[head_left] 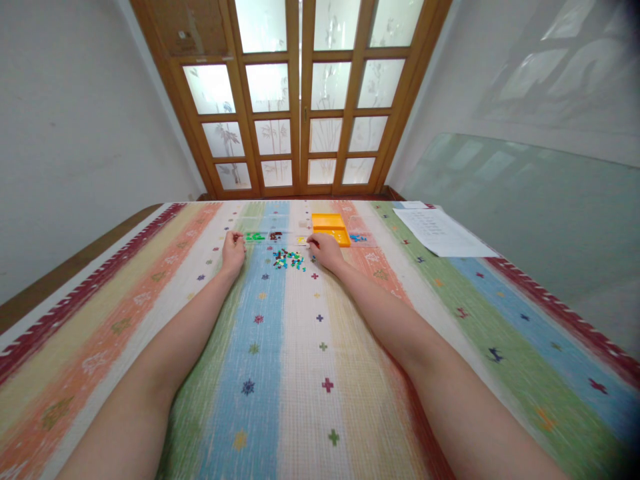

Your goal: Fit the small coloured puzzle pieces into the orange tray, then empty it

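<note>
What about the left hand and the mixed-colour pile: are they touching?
Apart: the head view shows striped tablecloth between the left hand and the mixed-colour pile.

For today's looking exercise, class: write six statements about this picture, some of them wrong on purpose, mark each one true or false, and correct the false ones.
1. The left hand is beside the small bright green pieces. True.
2. The surface is covered in plain grey. False: a striped, multicoloured fabric tablecloth covers it.
3. The right hand is in front of the open, rectangular orange plastic box. True.
4. The small pieces just right of the box are pink. False: they are small blue pieces.
5. A loose pile of small mixed-colour pieces lies nearer the camera than the box. True.
6. There is no paper in view. False: a flat white paper sheet lies on the right.
</note>
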A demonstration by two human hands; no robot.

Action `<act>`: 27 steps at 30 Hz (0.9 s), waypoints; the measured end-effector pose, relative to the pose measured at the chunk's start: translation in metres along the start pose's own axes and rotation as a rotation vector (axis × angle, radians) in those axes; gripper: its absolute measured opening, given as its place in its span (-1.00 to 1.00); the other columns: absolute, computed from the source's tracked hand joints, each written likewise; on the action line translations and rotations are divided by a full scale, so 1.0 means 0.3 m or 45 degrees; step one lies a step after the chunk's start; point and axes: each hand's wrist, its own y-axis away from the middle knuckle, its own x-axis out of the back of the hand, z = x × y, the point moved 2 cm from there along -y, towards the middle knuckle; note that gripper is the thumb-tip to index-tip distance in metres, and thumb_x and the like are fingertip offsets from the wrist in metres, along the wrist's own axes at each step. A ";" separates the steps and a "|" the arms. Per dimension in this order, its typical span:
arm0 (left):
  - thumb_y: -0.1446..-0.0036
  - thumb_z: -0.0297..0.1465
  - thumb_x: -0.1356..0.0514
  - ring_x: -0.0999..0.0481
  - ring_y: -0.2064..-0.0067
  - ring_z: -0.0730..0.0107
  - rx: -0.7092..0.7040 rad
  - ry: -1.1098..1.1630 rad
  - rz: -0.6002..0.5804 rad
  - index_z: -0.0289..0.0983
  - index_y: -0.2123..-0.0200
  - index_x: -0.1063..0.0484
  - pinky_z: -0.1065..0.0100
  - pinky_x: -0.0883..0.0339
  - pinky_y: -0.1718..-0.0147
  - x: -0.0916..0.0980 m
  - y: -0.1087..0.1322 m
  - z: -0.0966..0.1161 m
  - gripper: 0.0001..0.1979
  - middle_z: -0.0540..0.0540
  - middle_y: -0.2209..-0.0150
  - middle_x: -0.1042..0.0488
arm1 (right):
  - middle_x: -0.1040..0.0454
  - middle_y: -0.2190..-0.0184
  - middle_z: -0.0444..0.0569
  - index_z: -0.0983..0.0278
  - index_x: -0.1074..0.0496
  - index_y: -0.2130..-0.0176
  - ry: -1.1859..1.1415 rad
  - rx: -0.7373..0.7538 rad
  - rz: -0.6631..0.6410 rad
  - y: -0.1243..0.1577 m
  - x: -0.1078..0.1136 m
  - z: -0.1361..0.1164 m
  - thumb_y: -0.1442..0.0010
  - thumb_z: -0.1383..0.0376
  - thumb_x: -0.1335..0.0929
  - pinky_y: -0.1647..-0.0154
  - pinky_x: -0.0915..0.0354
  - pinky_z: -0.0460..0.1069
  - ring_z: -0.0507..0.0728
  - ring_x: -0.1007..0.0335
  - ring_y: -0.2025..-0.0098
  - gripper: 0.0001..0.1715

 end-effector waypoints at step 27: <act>-0.17 -0.46 -0.14 -0.41 0.51 0.58 0.359 0.210 -0.156 -0.34 -0.24 -0.42 0.45 -0.36 0.50 0.018 0.001 0.046 -0.46 -0.28 -0.10 -0.57 | -0.66 0.09 0.03 0.23 -0.62 0.09 -0.003 -0.042 -0.031 0.002 0.012 -0.013 -0.32 0.39 -0.33 -0.07 -0.33 0.04 0.19 -0.52 0.03 -0.72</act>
